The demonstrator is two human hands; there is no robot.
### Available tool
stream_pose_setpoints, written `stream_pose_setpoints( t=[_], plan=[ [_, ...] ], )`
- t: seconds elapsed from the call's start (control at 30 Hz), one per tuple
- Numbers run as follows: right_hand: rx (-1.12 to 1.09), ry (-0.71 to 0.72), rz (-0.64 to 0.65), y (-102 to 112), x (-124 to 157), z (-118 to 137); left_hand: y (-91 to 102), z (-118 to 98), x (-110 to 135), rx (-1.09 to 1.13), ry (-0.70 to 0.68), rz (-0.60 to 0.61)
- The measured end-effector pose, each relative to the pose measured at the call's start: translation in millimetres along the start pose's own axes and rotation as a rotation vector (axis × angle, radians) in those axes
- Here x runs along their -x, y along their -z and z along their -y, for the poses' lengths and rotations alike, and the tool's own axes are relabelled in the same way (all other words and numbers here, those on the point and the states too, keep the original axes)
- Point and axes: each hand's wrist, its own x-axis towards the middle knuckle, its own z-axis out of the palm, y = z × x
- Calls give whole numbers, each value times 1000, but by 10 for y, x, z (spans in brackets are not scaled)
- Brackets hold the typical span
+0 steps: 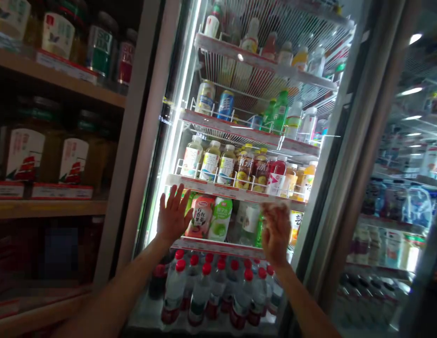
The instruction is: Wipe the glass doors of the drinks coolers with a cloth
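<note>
My left hand [172,213] is raised with its fingers spread, holding nothing. It is in front of the left end of a lower shelf in a lit drinks cooler, nearest to a red carton [200,217]. A green-and-white carton [220,219] stands beside that one. On the right, my right hand [277,230] is held up, its blurred fingers pointing upward and no object visible in it. Behind it are a bottle with a white label [251,219] and a green bottle [260,230], partly hidden. Whether either hand touches anything is unclear.
Red-capped bottles [200,293] crowd the cooler's floor. Tea bottles [210,162] line the shelf above the cartons, with cans [225,105] higher up. Wooden shelving [59,209] with large bottles is at left. A metal upright [359,141] separates another stocked cooler at right.
</note>
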Motion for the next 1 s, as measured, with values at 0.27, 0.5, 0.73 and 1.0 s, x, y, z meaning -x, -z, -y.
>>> stream_pose_setpoints(
  t=[0.27,0.5,0.73,1.0],
  plan=[
    [-52,-141,-42,-202,-77,438,1,3,1,50,35,21],
    [-64,40,117,-174,76,681,6,14,-7,10,6,-11],
    [167,-358,-160,121,285,-367,-14,-2,6,23,30,-10],
    [-73,24,113,-234,225,794,-11,9,7,44,36,-1]
  ],
)
